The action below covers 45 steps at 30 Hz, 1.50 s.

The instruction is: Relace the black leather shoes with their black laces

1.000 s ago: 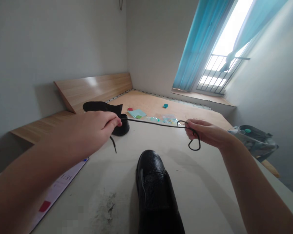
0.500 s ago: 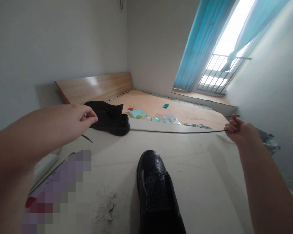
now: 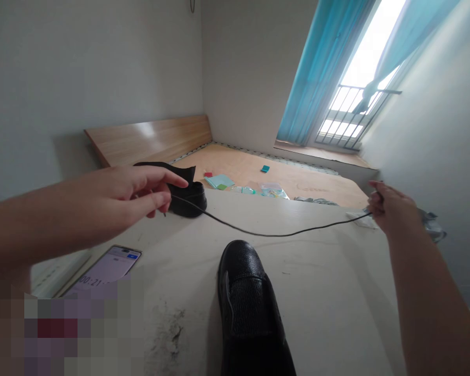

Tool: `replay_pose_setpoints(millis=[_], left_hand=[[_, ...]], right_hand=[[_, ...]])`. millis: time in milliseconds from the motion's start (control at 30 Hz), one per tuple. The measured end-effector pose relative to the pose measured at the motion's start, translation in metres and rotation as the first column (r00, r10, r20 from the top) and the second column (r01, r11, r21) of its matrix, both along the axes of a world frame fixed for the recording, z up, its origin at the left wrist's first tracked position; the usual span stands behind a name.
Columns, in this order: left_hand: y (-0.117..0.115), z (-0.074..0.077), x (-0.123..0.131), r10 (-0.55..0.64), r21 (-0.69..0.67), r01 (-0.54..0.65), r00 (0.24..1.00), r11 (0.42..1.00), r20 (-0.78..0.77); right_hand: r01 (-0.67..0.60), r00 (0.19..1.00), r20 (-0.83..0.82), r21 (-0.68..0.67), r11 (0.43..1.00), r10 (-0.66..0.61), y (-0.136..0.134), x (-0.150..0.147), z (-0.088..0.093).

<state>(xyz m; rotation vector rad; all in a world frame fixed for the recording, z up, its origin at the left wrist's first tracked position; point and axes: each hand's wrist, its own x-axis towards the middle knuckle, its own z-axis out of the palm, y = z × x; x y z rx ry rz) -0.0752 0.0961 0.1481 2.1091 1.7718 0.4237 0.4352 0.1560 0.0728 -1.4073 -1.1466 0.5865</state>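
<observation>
Black shoelace [image 3: 272,236] has gone from a near-straight line to a low sag since half a second ago; my left grip [image 3: 135,193] has shifted inward and its index finger has lifted off, while my right grip [image 3: 391,203] sits almost where it was. Lace hangs between the two, its lowest part above the counter [image 3: 329,292] and, from the head view, just past the toe of the near shoe [image 3: 246,292]. Right grip: fingers curled in, pinching the lace, which runs out on the side facing the left grip. Left grip: index spread away, thumb close to the curled lower fingers; the lace meets the thumb tip, but I cannot tell whether it is pinched there or only resting. A short dark bit shows below those fingers, probably a tail of the same lace. I judge the wide spacing keeps the lace raised and free of tangles, and the sag suggests little tension. Near shoe stands toe away from me, its front unobstructed, no lace visible on it. Far shoe [image 3: 195,201] lies behind the left grip, partly hidden. Phone [image 3: 102,277] rests on the counter at left, likely placed there as a timer, given its digits.
</observation>
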Motion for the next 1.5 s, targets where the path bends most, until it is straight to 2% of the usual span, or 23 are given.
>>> replay_pose_setpoints(millis=[33, 100, 167, 233, 333, 400, 533, 633, 767, 1000, 1233, 1500], left_hand=[[-0.002, 0.000, 0.005, -0.015, -0.004, 0.015, 1.000, 1.000, -0.012], [-0.005, -0.003, 0.016, -0.049, 0.096, 0.053, 0.998, 0.994, -0.044], [-0.008, -0.009, 0.028, -0.134, 0.171, 0.137, 0.991, 0.976, -0.031], [-0.012, -0.016, 0.043, -0.257, 0.085, 0.254, 0.966, 0.964, 0.030], [-0.022, -0.031, 0.067, -0.429, -0.084, 0.442, 0.893, 0.893, 0.137], [-0.030, -0.043, 0.082, -0.471, -0.083, 0.486, 0.869, 0.870, 0.152], [-0.037, -0.067, 0.104, -0.454, -0.086, 0.464, 0.884, 0.882, 0.114], [-0.034, -0.079, 0.112, -0.418, -0.094, 0.435, 0.894, 0.895, 0.161], [-0.028, -0.081, 0.112, -0.422, -0.156, 0.458, 0.880, 0.875, 0.219], [-0.028, -0.075, 0.108, -0.453, -0.210, 0.494, 0.865, 0.844, 0.215], [-0.026, -0.078, 0.109, -0.455, -0.223, 0.499, 0.862, 0.837, 0.222], [-0.024, -0.082, 0.110, -0.463, -0.184, 0.507, 0.855, 0.842, 0.236]], right_hand=[[-0.058, 0.998, -0.003, -0.025, 0.998, 0.058, 0.000, -0.010, 0.003], [-0.210, 0.978, 0.001, -0.085, 0.974, 0.210, -0.002, -0.035, 0.011], [-0.372, 0.924, 0.028, -0.154, 0.915, 0.380, -0.005, -0.063, 0.017], [-0.522, 0.831, 0.061, -0.254, 0.814, 0.552, -0.010, -0.091, 0.022], [-0.645, 0.672, 0.110, -0.399, 0.652, 0.733, -0.019, -0.125, 0.025], [-0.675, 0.571, 0.140, -0.481, 0.560, 0.809, -0.025, -0.140, 0.027], [-0.664, 0.375, 0.142, -0.648, 0.372, 0.916, -0.035, -0.160, 0.030], [-0.627, 0.278, 0.127, -0.727, 0.280, 0.952, -0.042, -0.171, 0.031], [-0.586, 0.189, 0.076, -0.791, 0.175, 0.979, -0.050, -0.182, 0.032], [-0.563, 0.098, 0.071, -0.818, 0.114, 0.993, -0.051, -0.187, 0.030], [-0.479, 0.075, 0.101, -0.869, 0.125, 0.992, -0.051, -0.189, 0.022], [-0.443, 0.053, 0.085, -0.891, 0.100, 0.995, -0.051, -0.197, 0.016]])
